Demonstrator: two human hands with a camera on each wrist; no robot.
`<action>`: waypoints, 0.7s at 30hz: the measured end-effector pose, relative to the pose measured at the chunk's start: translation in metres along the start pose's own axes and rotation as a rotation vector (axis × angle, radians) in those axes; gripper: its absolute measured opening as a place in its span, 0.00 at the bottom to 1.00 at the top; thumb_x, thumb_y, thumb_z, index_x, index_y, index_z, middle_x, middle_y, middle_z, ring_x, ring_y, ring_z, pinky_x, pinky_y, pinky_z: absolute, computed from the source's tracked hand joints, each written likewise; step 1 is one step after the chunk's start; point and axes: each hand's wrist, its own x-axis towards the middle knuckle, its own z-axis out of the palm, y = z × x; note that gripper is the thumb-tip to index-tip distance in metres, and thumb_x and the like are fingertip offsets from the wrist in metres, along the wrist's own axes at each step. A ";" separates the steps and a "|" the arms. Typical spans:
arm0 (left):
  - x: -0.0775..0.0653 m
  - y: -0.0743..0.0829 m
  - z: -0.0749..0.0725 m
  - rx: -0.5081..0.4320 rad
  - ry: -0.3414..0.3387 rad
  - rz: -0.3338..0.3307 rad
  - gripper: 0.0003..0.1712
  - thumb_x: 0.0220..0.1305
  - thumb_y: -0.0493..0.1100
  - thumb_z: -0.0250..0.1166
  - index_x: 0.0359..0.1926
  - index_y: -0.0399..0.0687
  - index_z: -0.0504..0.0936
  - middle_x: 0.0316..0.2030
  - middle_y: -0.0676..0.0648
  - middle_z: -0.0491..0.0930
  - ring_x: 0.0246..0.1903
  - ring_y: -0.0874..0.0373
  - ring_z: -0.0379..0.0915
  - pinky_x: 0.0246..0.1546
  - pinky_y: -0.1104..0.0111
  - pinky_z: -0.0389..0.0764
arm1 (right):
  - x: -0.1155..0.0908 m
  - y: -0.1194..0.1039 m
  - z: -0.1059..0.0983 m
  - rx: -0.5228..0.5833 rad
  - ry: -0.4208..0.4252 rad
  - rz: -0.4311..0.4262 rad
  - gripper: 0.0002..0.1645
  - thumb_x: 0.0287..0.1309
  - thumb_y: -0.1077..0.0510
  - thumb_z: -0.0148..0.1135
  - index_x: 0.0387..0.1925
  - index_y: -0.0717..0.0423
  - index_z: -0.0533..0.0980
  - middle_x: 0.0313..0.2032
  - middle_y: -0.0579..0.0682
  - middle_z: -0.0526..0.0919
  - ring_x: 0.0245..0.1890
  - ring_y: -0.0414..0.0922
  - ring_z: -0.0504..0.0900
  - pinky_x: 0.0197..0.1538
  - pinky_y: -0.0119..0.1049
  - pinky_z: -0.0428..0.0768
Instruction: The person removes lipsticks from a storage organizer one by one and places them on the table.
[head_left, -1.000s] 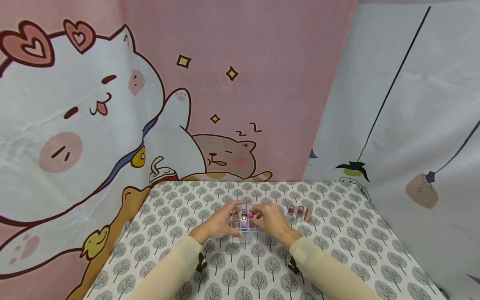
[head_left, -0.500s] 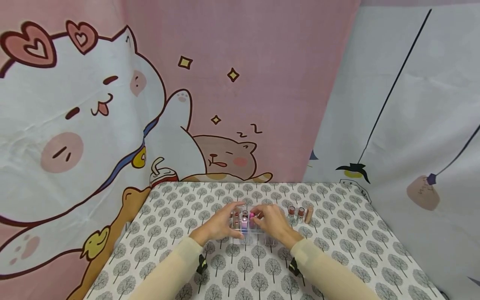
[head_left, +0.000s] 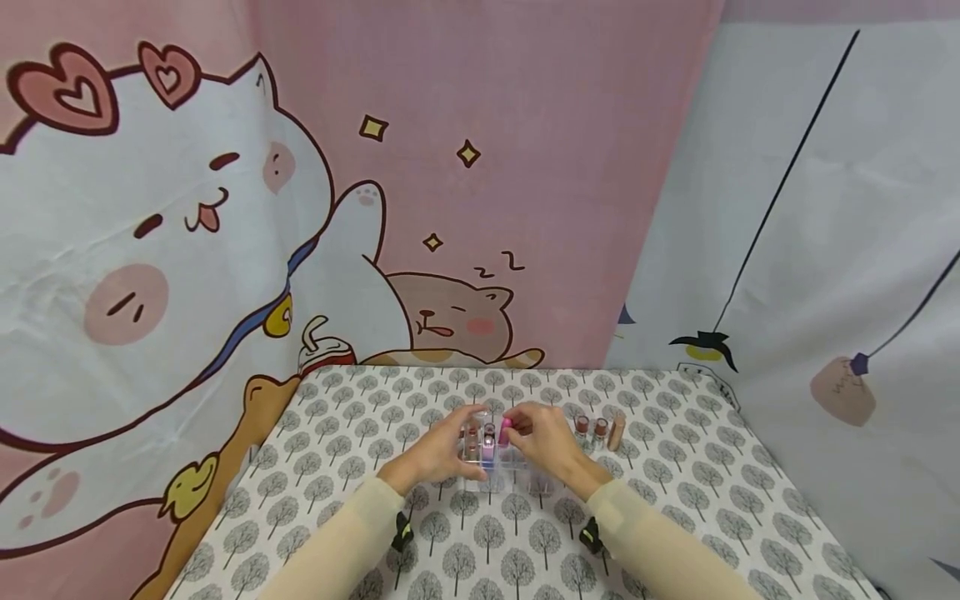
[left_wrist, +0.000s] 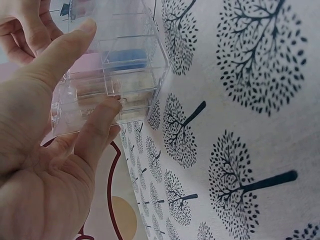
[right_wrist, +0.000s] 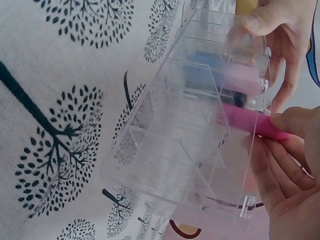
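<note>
A clear divided cosmetics organizer (right_wrist: pixel 165 150) stands on the table between both hands. My left hand (head_left: pixel 433 450) grips its left side, thumb at the front and fingers round the far side. With thumb and fingertips my right hand (head_left: pixel 551 443) pinches the upper end of a bright pink tube (right_wrist: pixel 250 124), whose lower end is inside a middle compartment. Just left of it stands a pink-and-blue tube (head_left: pixel 489 452) with a dark, shiny top. Brownish lipstick tubes (left_wrist: pixel 95 90) fill compartments by the left fingers.
Right of the organizer stand two clear lipstick tubes (head_left: pixel 582 428) with reddish-brown tops and one tan tube (head_left: pixel 617 433). A tree-print cloth (head_left: pixel 487 533) covers the table. Behind hangs a pink cartoon curtain (head_left: pixel 570 208).
The bright pink tube has risen slightly in its compartment, with the right hand's fingers at its top. The left hand keeps its grip on the organizer. The head view has shifted slightly.
</note>
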 end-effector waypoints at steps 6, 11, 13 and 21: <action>-0.001 0.002 0.000 -0.001 0.000 -0.007 0.70 0.61 0.48 0.93 0.93 0.56 0.58 0.78 0.39 0.78 0.68 0.43 0.84 0.72 0.41 0.89 | -0.001 -0.001 -0.004 0.023 0.028 -0.026 0.13 0.68 0.68 0.82 0.53 0.63 0.91 0.43 0.55 0.98 0.41 0.48 0.99 0.48 0.29 0.96; 0.000 -0.002 0.002 0.003 0.015 0.008 0.70 0.60 0.48 0.93 0.93 0.55 0.59 0.77 0.39 0.80 0.68 0.42 0.84 0.73 0.41 0.88 | -0.002 -0.003 -0.008 -0.001 0.082 -0.057 0.14 0.68 0.67 0.83 0.53 0.61 0.91 0.44 0.54 0.98 0.40 0.46 0.99 0.49 0.33 0.97; 0.001 -0.004 0.002 0.007 0.023 0.010 0.70 0.60 0.49 0.94 0.93 0.56 0.59 0.76 0.39 0.80 0.69 0.42 0.84 0.74 0.41 0.88 | -0.002 -0.004 -0.010 -0.006 0.103 -0.085 0.15 0.67 0.67 0.84 0.53 0.61 0.91 0.44 0.54 0.98 0.40 0.46 0.98 0.48 0.34 0.98; 0.002 -0.005 0.004 0.030 0.032 0.008 0.71 0.58 0.50 0.94 0.93 0.56 0.59 0.75 0.40 0.81 0.67 0.44 0.84 0.76 0.40 0.86 | -0.004 -0.010 -0.022 -0.017 0.126 -0.092 0.16 0.66 0.67 0.85 0.53 0.59 0.91 0.44 0.52 0.98 0.41 0.46 0.99 0.49 0.33 0.98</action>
